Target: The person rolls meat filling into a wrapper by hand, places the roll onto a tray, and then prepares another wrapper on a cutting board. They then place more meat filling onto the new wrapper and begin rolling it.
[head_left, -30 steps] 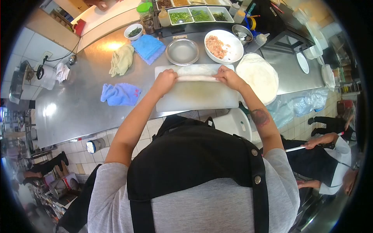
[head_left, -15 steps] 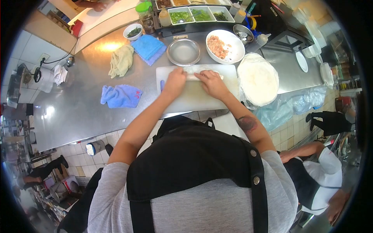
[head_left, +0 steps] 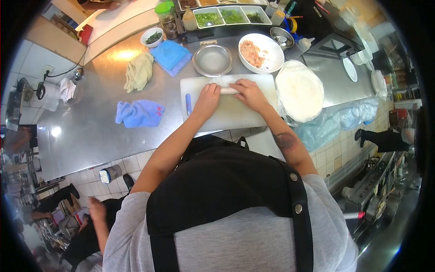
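A slim white spring roll [head_left: 229, 90] lies crosswise on the white cutting board [head_left: 235, 113]. My left hand [head_left: 209, 99] is closed over its left end, fingers bent. At the right end, my right hand [head_left: 249, 94] grips it with curled fingers. Only the middle of the roll shows between my hands. Thin pale wrapper [head_left: 222, 80] seems to lie flat just beyond it. A stack of round white wrappers [head_left: 299, 90] in clear plastic sits right of the board. Behind the board are a white bowl of pinkish filling [head_left: 253, 53] and a round metal dish [head_left: 212, 60].
Blue cloths [head_left: 171, 56], a beige cloth [head_left: 139, 72] and a blue-violet cloth [head_left: 140, 113] lie on the steel counter [head_left: 86, 131]. Trays of chopped greens [head_left: 232, 16] line the back. Another person's arm [head_left: 99, 220] is at lower left; a stove [head_left: 367, 186] stands at right.
My hands have drawn slightly toward me, rolling the spring roll nearer, and more of it shows. The co-worker at lower right has left view; a person's arm has appeared at lower left.
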The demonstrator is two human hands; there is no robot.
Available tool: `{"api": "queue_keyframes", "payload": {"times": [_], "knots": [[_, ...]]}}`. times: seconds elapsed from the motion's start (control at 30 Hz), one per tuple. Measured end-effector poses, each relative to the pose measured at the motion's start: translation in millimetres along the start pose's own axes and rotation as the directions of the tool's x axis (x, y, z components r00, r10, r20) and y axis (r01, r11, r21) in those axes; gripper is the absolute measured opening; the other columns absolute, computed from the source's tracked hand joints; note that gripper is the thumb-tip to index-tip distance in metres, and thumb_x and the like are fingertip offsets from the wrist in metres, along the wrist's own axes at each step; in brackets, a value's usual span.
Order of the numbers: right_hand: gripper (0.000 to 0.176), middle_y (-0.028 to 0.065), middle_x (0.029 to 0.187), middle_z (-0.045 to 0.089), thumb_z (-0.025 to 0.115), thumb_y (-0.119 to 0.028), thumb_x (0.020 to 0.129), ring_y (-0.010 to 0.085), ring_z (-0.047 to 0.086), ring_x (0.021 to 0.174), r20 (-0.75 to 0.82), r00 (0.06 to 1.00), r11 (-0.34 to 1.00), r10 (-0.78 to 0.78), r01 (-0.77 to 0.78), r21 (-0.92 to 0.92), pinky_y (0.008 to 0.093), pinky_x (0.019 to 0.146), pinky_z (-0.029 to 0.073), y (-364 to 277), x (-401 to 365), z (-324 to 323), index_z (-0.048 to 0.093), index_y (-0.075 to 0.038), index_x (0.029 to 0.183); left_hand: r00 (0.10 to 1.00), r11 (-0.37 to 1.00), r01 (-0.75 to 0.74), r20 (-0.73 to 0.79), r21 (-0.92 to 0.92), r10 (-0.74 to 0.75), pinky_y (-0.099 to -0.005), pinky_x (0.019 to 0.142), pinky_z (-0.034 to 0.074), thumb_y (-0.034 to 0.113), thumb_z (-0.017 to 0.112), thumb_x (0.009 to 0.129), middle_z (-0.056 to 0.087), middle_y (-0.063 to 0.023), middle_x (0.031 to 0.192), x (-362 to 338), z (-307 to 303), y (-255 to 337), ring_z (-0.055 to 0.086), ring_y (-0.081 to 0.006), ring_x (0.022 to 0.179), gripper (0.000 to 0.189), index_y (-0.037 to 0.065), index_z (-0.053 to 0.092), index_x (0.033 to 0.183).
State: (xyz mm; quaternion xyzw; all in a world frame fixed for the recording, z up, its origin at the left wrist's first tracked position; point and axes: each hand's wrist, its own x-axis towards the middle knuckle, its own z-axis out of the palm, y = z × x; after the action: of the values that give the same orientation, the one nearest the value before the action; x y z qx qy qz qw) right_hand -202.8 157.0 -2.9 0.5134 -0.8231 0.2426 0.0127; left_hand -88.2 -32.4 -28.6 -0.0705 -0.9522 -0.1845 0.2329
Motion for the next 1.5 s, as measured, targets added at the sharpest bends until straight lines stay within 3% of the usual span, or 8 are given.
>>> {"api": "queue_keyframes", "payload": {"times": [0.07,0.5,0.6,0.73,0.83,0.9,1.1,1.5], "knots": [[0.041,0.0069,0.106,0.060,0.071,-0.012,0.076,0.0264,0.057,0.102,-0.068,0.997,0.999,-0.024,0.026,0.021,0.0399,0.088,0.045,13,-11,-9,0.065,-0.013,0.116,0.999,1.000,-0.004,0.031,-0.012,0.004,-0.0389,0.088,0.045,0.003,0.052,0.079,0.053,-0.0144,0.100,1,-6,-1,0.053,-0.0296,0.098,0.026,-0.003,0.058,0.104],[0.036,0.0110,0.106,0.062,0.069,-0.007,0.077,0.0293,0.059,0.103,0.101,0.995,0.995,-0.008,-0.003,0.104,0.0384,0.090,0.049,10,-37,-28,0.065,-0.006,0.113,0.973,0.997,0.049,0.230,-0.067,-0.033,-0.0409,0.096,0.044,0.004,0.052,0.081,0.053,-0.0171,0.111,-20,-21,15,0.052,-0.0318,0.108,0.035,-0.005,0.055,0.115],[0.038,0.0116,0.107,0.062,0.069,-0.007,0.076,0.0299,0.059,0.102,0.042,0.997,0.998,-0.057,0.057,0.009,0.0394,0.090,0.048,1,-33,-21,0.064,-0.005,0.114,0.996,0.990,0.012,0.087,0.139,-0.025,-0.0473,0.105,0.036,0.005,0.051,0.083,0.050,-0.0200,0.124,-25,-15,29,0.047,-0.0351,0.120,0.041,-0.004,0.051,0.123],[0.042,0.0124,0.106,0.061,0.070,-0.008,0.073,0.0307,0.059,0.099,-0.077,0.990,0.993,-0.117,0.114,-0.036,0.0406,0.089,0.047,-29,-29,0,0.062,-0.004,0.115,0.994,0.998,0.029,0.100,0.058,-0.035,-0.0522,0.108,0.031,0.007,0.052,0.084,0.047,-0.0206,0.131,-25,-1,50,0.044,-0.0356,0.126,0.044,-0.004,0.049,0.127],[0.040,0.0131,0.107,0.061,0.070,-0.007,0.074,0.0317,0.059,0.101,-0.068,0.997,1.000,-0.022,0.024,0.020,0.0411,0.090,0.047,-28,-28,6,0.062,-0.005,0.114,0.998,0.997,0.046,0.031,0.062,-0.048,-0.0488,0.105,0.035,0.007,0.053,0.083,0.049,-0.0193,0.126,-19,5,49,0.047,-0.0351,0.120,0.041,-0.004,0.051,0.122],[0.036,0.0118,0.104,0.061,0.070,-0.008,0.074,0.0306,0.058,0.099,-0.060,0.998,0.999,-0.021,0.022,0.026,0.0406,0.089,0.047,-22,-28,4,0.064,-0.005,0.109,0.989,0.996,0.083,0.123,-0.041,-0.077,-0.0437,0.098,0.040,0.006,0.054,0.081,0.051,-0.0182,0.120,-13,4,41,0.049,-0.0344,0.114,0.037,-0.004,0.053,0.116],[0.028,0.0097,0.100,0.061,0.072,-0.012,0.074,0.0288,0.058,0.097,-0.068,0.997,0.999,-0.032,0.034,0.025,0.0390,0.088,0.047,8,-43,-16,0.066,-0.006,0.101,0.990,1.000,0.011,0.142,0.011,-0.012,-0.0375,0.092,0.044,0.004,0.051,0.080,0.053,-0.0156,0.109,-18,-10,26,0.052,-0.0305,0.107,0.032,-0.003,0.055,0.110],[0.030,0.0057,0.098,0.064,0.067,-0.011,0.080,0.0238,0.061,0.093,-0.108,0.983,0.985,-0.146,0.134,-0.107,0.0343,0.085,0.049,15,-58,-28,0.068,-0.009,0.110,0.992,0.991,-0.123,-0.025,-0.042,0.122,-0.0389,0.089,0.046,0.005,0.058,0.077,0.058,-0.0119,0.099,-32,-36,0,0.057,-0.0293,0.096,0.025,0.000,0.062,0.101]]}}
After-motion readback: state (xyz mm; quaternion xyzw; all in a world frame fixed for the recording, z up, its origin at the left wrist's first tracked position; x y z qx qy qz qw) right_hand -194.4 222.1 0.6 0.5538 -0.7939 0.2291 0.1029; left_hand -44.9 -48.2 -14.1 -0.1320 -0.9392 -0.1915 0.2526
